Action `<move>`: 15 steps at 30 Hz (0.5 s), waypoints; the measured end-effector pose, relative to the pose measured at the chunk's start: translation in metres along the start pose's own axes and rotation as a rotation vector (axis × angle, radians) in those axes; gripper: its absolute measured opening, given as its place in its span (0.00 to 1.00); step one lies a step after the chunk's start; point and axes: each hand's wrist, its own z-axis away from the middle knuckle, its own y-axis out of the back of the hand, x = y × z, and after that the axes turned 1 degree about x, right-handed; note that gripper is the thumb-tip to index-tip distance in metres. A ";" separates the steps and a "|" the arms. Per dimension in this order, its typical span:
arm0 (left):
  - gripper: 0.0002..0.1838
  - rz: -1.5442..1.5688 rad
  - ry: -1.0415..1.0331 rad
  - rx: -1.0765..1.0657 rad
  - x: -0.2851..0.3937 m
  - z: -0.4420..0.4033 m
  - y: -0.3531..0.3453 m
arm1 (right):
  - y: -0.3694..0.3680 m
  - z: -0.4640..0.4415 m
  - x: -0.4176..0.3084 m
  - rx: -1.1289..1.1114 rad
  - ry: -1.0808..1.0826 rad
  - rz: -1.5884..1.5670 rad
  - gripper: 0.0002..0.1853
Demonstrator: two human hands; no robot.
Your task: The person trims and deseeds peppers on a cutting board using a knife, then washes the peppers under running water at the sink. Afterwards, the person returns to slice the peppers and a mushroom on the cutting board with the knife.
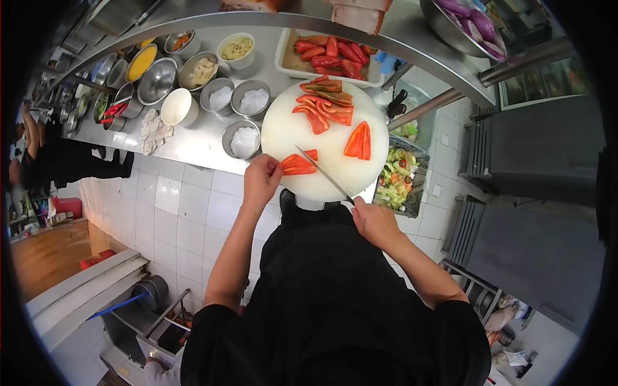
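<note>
The right hand [374, 225] grips a long-bladed steel knife [325, 175], its handle mostly hidden in the fist. The left hand [261, 180], fingertips bunched, holds and partly covers a flat red pepper piece [295, 166] on the round white cutting board [329, 145]. The upper edge crops the layered meat slab [360, 14].

The room is bright, and the white light seems to come from above. It makes shiny spots on the worktop [205, 136] by its near edge and on the floor [168, 193]. The board [280, 122] and knife [323, 174] look clear. The black clothes [341, 283] are so dark that folds hardly show. The shelf [270, 20] over the worktop's far edge looks bent. Black fills the corners, and the sides look blurry.
</note>
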 end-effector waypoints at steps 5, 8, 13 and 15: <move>0.07 0.073 0.061 0.025 -0.001 0.013 -0.002 | -0.001 -0.002 0.010 -0.045 0.002 -0.050 0.08; 0.07 0.069 0.053 0.077 0.001 0.012 -0.003 | 0.004 -0.012 0.002 0.144 0.037 -0.109 0.09; 0.08 -0.008 -0.016 0.140 0.016 0.025 -0.014 | -0.002 -0.020 -0.006 0.083 0.005 -0.152 0.08; 0.09 -0.005 0.001 0.140 0.017 0.026 -0.017 | -0.003 -0.023 -0.014 0.061 -0.001 -0.152 0.08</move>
